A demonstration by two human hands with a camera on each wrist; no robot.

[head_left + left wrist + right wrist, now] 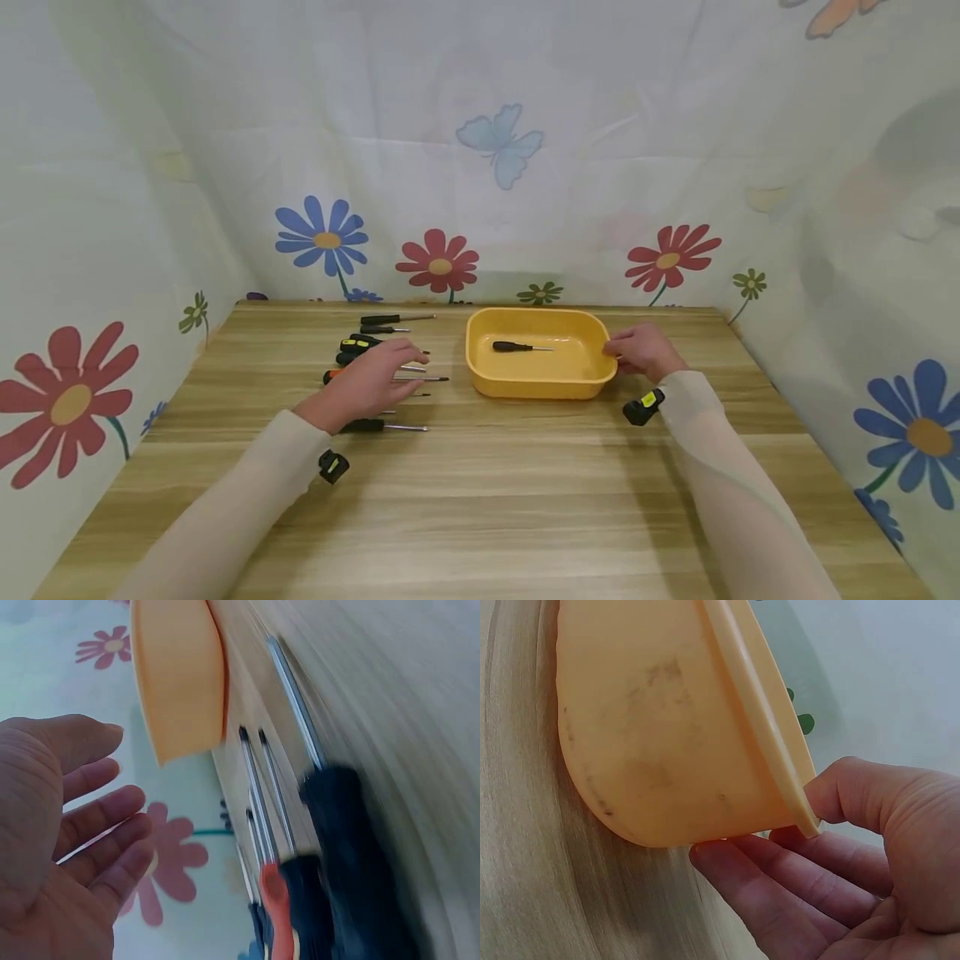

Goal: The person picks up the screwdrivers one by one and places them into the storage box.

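Note:
At the right end of a yellow plastic tub (543, 389), my right hand (643, 350) pinches the rim, with the thumb (840, 796) over the edge and the fingers against the outer wall. Inside the tub lies one small black-handled screwdriver (513, 347). My left hand (375, 379) hovers over a row of screwdrivers at the left, fingers loosely bent and holding nothing. Below it show an orange-handled screwdriver (276, 907) and a large black-handled screwdriver (360, 855). The hand hides part of the row in the head view.
Two more black-handled screwdrivers lie at the back of the row, the farther screwdriver (381, 319) close to the table's back edge. A flowered cloth (570, 225) hangs behind and beside the wooden table (510, 500).

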